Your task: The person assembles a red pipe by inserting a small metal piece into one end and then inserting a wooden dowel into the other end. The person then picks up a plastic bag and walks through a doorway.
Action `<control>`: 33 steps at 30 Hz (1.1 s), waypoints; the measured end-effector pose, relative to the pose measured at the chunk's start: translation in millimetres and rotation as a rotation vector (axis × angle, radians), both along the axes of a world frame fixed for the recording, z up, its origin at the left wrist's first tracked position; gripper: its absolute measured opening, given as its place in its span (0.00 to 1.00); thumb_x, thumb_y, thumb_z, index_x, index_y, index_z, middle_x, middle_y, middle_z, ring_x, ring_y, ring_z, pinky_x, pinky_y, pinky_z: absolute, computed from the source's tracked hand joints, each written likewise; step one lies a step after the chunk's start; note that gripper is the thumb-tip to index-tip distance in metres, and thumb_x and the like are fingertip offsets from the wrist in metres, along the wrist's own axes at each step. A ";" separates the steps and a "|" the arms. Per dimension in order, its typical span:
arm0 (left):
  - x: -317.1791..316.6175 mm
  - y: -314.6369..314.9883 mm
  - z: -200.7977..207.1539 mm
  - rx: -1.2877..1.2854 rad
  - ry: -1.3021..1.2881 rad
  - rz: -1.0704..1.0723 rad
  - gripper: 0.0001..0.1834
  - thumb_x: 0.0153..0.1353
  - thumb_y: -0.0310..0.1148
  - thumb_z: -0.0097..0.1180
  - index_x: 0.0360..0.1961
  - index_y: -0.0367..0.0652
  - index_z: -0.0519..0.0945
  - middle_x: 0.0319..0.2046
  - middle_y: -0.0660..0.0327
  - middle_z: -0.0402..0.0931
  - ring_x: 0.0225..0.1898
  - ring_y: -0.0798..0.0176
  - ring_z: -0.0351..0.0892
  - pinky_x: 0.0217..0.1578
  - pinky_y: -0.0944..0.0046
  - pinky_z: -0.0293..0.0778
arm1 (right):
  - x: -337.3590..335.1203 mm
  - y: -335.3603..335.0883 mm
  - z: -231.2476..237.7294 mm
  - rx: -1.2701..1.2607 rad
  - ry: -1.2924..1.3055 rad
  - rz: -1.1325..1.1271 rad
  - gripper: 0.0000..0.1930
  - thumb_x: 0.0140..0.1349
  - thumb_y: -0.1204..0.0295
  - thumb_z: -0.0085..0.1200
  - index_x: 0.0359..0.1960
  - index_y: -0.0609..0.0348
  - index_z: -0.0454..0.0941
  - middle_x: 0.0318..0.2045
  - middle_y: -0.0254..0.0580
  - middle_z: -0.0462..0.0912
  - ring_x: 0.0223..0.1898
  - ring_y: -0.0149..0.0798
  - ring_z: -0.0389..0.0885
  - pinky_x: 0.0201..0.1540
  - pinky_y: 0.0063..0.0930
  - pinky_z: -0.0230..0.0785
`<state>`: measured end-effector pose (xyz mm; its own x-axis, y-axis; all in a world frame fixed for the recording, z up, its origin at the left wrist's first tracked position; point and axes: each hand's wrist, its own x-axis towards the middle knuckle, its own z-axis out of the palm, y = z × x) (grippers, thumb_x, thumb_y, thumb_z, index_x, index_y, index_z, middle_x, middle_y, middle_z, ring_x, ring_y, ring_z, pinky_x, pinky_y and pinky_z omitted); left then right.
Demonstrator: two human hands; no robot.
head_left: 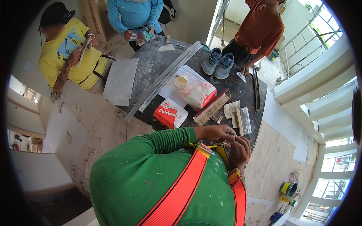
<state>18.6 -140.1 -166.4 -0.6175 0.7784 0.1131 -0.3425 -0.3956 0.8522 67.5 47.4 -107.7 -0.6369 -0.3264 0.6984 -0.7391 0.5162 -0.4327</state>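
Observation:
My left hand (215,132) reaches in from a green sleeve, its thumb and fingers pinched together. Just beside it my right hand (240,151) is closed with bent fingers, and the fingertips of both meet in front of my chest. A yellow chest strap (213,145) of my orange harness (179,184) runs up to the hands. What the fingers grip is small and mostly hidden. Closest beyond them on the dark table (151,71) lie a flat sanding block (244,121) and pieces of printed-back sandpaper (212,110). A red-and-white food box (170,113) stands left of these.
A plastic bag (201,92), grey shoes (218,62) and long metal channels (166,79) lie on the table. Around it stand people in a yellow shirt (73,49), a blue shirt (134,15) and a rust-coloured shirt (260,28). Buckets (288,189) stand on the right.

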 end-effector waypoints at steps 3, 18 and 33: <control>-1.3 -0.5 0.7 -0.010 0.033 -0.026 0.22 0.75 0.49 0.58 0.48 0.36 0.82 0.40 0.67 0.80 0.44 0.74 0.77 0.49 0.70 0.72 | 1.4 -1.4 -2.5 -0.017 -0.011 -0.005 0.09 0.54 0.83 0.68 0.34 0.60 0.81 0.40 0.46 0.88 0.44 0.53 0.87 0.47 0.41 0.81; -6.2 2.7 -11.3 -0.017 -0.089 -0.088 0.21 0.74 0.46 0.60 0.51 0.36 0.79 0.44 0.64 0.81 0.49 0.72 0.78 0.52 0.69 0.72 | 3.8 5.7 -6.1 -0.092 -0.029 -0.018 0.13 0.50 0.84 0.70 0.35 0.60 0.80 0.36 0.44 0.84 0.40 0.51 0.85 0.40 0.41 0.79; -8.8 3.6 -12.9 0.019 -0.124 -0.129 0.22 0.73 0.45 0.62 0.53 0.34 0.79 0.48 0.62 0.81 0.52 0.71 0.80 0.55 0.70 0.72 | 8.1 2.5 -29.6 -0.329 -0.192 -0.088 0.20 0.53 0.84 0.73 0.38 0.58 0.72 0.33 0.45 0.84 0.37 0.50 0.87 0.39 0.40 0.80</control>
<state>9.8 -136.4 -179.3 -0.5226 0.8506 0.0581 -0.4933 -0.3573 0.7931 75.6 49.9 -137.4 -0.7816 -0.0436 0.6222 -0.5880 0.3846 -0.7116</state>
